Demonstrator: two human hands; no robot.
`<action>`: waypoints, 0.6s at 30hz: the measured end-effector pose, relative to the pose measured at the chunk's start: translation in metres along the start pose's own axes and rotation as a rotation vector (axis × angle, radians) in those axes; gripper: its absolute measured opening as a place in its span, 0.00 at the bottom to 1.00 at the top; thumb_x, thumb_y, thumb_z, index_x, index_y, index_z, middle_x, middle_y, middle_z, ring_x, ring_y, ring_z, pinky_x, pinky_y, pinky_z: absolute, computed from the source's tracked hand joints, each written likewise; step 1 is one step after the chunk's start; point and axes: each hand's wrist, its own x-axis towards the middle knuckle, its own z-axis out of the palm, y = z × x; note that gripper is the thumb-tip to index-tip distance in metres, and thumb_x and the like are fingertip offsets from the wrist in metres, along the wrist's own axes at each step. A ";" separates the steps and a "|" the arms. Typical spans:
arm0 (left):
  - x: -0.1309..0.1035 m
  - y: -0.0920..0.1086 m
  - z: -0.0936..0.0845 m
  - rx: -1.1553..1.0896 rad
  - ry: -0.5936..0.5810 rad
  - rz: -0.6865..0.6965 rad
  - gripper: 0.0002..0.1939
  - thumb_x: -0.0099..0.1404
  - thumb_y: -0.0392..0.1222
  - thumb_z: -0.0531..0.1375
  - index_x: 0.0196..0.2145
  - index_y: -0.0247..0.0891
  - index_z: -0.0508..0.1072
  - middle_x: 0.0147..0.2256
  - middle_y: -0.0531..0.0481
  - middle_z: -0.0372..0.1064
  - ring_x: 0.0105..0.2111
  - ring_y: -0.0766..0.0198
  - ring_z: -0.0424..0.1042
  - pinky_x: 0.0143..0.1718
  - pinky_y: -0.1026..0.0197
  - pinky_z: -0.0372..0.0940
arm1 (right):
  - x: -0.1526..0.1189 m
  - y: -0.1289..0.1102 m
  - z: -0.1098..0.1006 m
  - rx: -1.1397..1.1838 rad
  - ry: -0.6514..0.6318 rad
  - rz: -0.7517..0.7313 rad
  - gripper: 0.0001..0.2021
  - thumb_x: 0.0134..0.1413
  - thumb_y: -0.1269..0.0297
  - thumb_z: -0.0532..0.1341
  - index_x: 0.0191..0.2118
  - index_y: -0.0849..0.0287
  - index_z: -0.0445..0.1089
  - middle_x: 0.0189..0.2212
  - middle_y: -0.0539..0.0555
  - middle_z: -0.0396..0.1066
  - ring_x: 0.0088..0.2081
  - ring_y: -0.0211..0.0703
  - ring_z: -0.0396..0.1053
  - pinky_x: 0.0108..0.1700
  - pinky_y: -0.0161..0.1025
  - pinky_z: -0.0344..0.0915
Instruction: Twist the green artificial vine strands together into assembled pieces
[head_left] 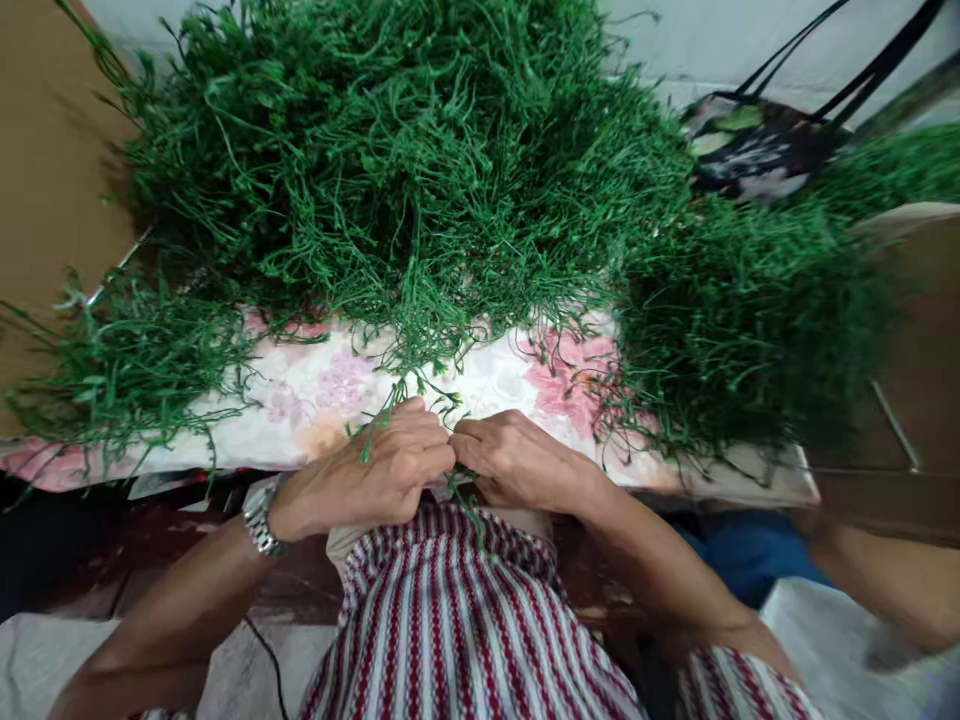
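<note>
My left hand [397,460], with a silver watch at the wrist, is closed on thin green stems [384,418] whose tips stick out above its fingers. Touching it at the fingertips is my right hand [504,458], its fingers pinched together around part of the same greenery, which dangles below over my striped clothing. Both hands are at the near edge of a table with a floral cloth [487,375]. A large heap of green stems [420,150] lies just beyond them.
Smaller green piles lie at the left [142,360] and right [750,330]. Cardboard [60,200] stands at the left, and a brown box [922,370] at the right. A dark patterned bag [765,150] sits at the back right. Another person's arm [885,580] shows at the lower right.
</note>
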 end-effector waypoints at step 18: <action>0.001 -0.004 -0.013 -0.182 0.055 -0.139 0.09 0.61 0.28 0.49 0.28 0.36 0.64 0.24 0.52 0.61 0.28 0.65 0.59 0.35 0.60 0.55 | -0.003 0.011 0.003 0.249 0.273 -0.061 0.06 0.56 0.72 0.51 0.35 0.63 0.65 0.28 0.53 0.69 0.28 0.36 0.64 0.30 0.33 0.58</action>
